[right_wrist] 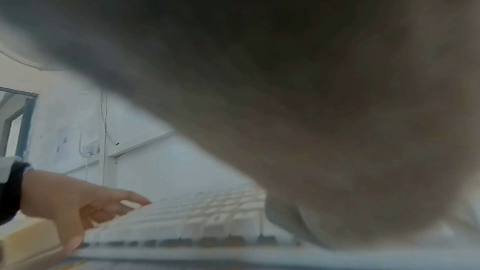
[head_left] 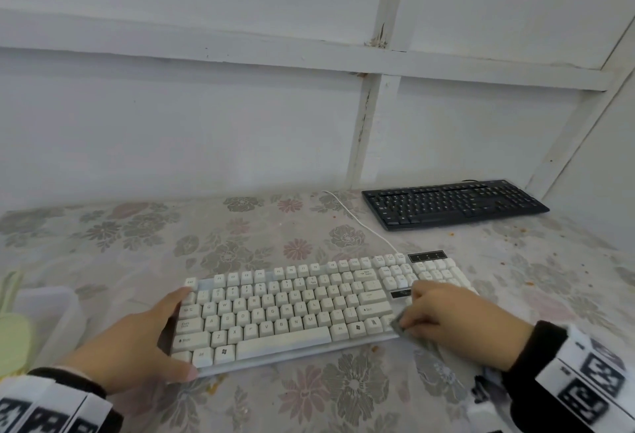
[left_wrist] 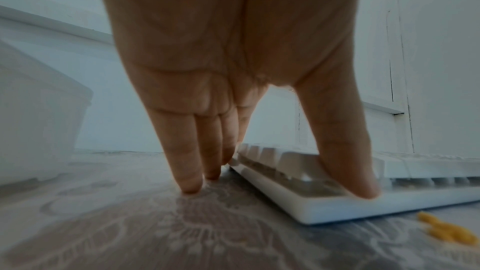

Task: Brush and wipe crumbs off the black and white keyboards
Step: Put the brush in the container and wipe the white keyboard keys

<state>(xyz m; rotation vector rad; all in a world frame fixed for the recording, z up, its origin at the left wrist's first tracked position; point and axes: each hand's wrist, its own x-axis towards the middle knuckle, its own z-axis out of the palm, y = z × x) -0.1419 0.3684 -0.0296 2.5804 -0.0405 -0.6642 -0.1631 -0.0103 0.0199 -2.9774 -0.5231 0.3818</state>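
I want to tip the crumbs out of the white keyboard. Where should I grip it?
Probably by its two short ends, one hand from each side. The white keyboard lies flat, long and thin; the left hand already brackets the left end; the cable leaves the far edge.

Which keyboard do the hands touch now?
The white keyboard, nearest the person: left hand steadies its end, right hand wipes it. The black keyboard lies untouched.

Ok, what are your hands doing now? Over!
Left hand braces white keyboard's left end. Right hand presses grey cloth on its right end. Orange crumbs on floral tablecloth. Black keyboard untouched.
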